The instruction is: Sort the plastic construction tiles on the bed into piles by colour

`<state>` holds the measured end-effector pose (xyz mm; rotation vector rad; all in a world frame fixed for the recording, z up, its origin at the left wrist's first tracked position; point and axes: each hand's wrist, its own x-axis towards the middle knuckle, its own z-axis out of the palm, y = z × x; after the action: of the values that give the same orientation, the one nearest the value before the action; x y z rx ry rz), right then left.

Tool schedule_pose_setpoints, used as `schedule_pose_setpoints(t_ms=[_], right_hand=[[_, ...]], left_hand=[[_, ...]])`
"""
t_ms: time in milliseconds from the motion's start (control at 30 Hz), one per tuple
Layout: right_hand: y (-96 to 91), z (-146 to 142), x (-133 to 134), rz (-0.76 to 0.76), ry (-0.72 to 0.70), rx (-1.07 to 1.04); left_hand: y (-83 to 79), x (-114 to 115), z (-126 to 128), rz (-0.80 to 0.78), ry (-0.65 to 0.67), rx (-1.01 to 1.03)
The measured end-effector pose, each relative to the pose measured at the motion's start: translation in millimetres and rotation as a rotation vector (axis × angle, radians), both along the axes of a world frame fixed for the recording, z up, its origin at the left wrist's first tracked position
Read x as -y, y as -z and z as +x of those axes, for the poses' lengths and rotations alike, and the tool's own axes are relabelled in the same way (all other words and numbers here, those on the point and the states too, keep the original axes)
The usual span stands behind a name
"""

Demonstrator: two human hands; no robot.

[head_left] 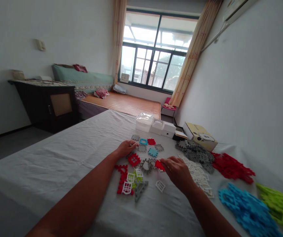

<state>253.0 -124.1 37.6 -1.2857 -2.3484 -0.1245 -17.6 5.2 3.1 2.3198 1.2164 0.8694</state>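
Note:
On a table with a white cloth (pixel 64 164) lie flat plastic interlocking tiles. My left hand (pixel 126 147) rests among loose grey, blue and red squares, its fingers curled at a grey tile (pixel 141 148). My right hand (pixel 178 171) reaches down over the middle cluster with its fingertips on a red tile (pixel 159 165). Between my hands sit a red square tile (pixel 133 159) and a grey house-shaped piece (pixel 146 165). Nearer me lie white window pieces (pixel 127 187), red pieces and a grey triangle (pixel 139 190).
Sorted heaps lie at right: grey (pixel 197 153), white (pixel 200 179), red (pixel 231 167), blue (pixel 247 209), green (pixel 280 207). A clear container (pixel 144 121), white boxes (pixel 164 128) and a cardboard box (pixel 200 135) stand at the far edge. A bed, dark cabinet and window are behind.

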Motion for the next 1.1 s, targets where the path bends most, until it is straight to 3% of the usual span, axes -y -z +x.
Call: schedule_pose_setpoints(t_ms=[267, 567, 767, 900, 1100], right_hand=[[-4.6, -5, 9, -0.300, -0.189, -0.038], [-5.1, -6, 13, -0.304, -0.145, -0.053], [-22.8, -2, 23, -0.195, -0.038, -0.266], [-28.1, 37, 43, -0.137, 0.072, -0.373], [-10.0, 146, 69, 0.014, 0.408, -0.314]], left_hand=[[-3.2, 2, 0, -0.032, -0.005, 0.025], [-2.8, 1, -3, -0.015, 0.030, 0.029], [-4.1, -1, -1, -0.044, 0.033, 0.029], [-4.9, -2, -1, -0.058, 0.025, 0.022], [-4.9, -3, -1, -0.096, 0.011, 0.015]])
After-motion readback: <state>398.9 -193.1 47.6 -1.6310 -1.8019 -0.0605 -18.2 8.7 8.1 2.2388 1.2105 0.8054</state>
